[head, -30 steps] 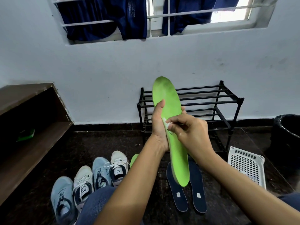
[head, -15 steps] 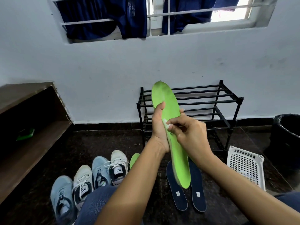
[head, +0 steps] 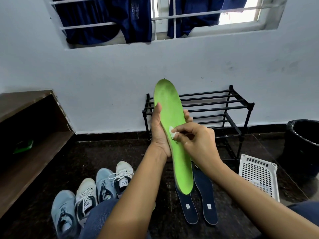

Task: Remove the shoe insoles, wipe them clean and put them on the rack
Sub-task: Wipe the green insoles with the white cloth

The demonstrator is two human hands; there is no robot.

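Two hands hold one green insole (head: 172,114) in the air in front of the black rack (head: 217,107), toe end up and heel end down, its worn top face toward the camera. The left hand (head: 159,133) grips it at mid-length, thumb along the left edge and fingers curled round the right edge from behind. The right hand (head: 198,144) pinches a small white wipe (head: 172,132) between thumb and fingertips and presses it on the insole's face, just beside the left palm. The insole touches neither rack nor floor; the rack's bars stand against the wall behind it. Below the heel end, two navy insoles (head: 207,204) lie side by side on the dark floor (head: 107,152), each with a small white label. Four shoes (head: 105,183) stand in a row on the floor to the left, two pale blue and two white with laces. A white basket (head: 259,175) sits on the floor right of the rack, with a black bin (head: 303,144) beyond it. A wooden shelf (head: 34,161) runs along the left wall. Navy clothes (head: 103,19) hang on the window bars above.
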